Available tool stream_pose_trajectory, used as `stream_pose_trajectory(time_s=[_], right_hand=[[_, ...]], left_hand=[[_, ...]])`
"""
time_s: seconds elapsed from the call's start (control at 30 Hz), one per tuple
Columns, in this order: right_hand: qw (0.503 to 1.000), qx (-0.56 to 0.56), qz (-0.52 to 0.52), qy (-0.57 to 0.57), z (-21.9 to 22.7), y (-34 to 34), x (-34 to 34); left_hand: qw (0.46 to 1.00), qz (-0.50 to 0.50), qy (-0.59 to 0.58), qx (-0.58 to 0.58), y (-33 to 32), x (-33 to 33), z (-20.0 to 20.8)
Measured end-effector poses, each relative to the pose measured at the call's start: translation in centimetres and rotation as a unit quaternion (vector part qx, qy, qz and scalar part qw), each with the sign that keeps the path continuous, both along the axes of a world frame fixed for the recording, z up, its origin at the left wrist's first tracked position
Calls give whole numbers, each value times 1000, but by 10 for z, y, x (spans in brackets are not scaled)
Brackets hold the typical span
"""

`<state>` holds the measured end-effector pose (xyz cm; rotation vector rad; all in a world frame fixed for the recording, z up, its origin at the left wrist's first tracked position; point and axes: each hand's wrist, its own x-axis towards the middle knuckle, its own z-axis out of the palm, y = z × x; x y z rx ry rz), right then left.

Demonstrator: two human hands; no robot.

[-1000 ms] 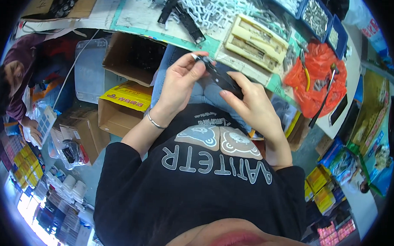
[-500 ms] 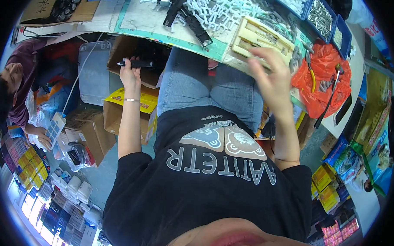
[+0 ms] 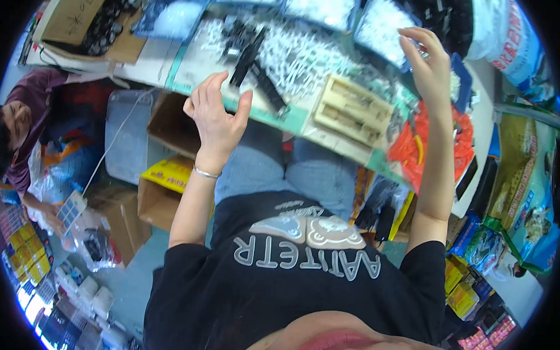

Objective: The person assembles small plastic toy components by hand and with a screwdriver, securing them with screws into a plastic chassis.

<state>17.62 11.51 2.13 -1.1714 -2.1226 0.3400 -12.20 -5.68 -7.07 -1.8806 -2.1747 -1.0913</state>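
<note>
Head view, looking down over my own chest in a black shirt with pale lettering, toward a crowded worktop (image 3: 173,60). My two hands are raised well apart from each other, and as far as I can see both are empty.

My left hand (image 3: 215,114) is lifted with the fingers spread and loosely curled, palm turned away from me. It hangs over the near edge of the worktop, just beside a few long black parts (image 3: 250,57) that lie crossed on a heap of small white plastic pieces (image 3: 300,52). I cannot tell whether the fingertips touch anything. A thin bracelet (image 3: 206,172) circles that wrist.

My right hand (image 3: 429,66) is stretched farther out, fingers open and slightly bent, over the far right corner of the worktop, near a tray of white pieces (image 3: 384,24) and a blue bin (image 3: 459,76). Below that forearm lies an orange plastic bag (image 3: 410,152).

Between my hands, close to the near edge, sits a pale wooden tray (image 3: 350,112) with long slots.

Under the worktop's near edge stand open cardboard boxes (image 3: 171,125), one with a yellow flap. At the left rim, another person in a dark red top (image 3: 33,98) leans over bags on the floor.
</note>
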Motion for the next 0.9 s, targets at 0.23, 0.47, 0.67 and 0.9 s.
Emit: stream_pose_trajectory(time_s=[0.23,0.47,0.67,0.9], right_hand=[[988,33,-60,-139,-7,123,-10],[941,9,-137,-308,-19,184,-58],[922,109,-129,-348,-23,190,-69],[945,41,-128,-299,-29,201,-63]], left_hand=[[999,17,-31,-21,13,10,-14],[986,-6,-162,38,25,15,-11],[988,-22,-87,122,39,14,-7],[985,-100,-10,140,43,18,-11]])
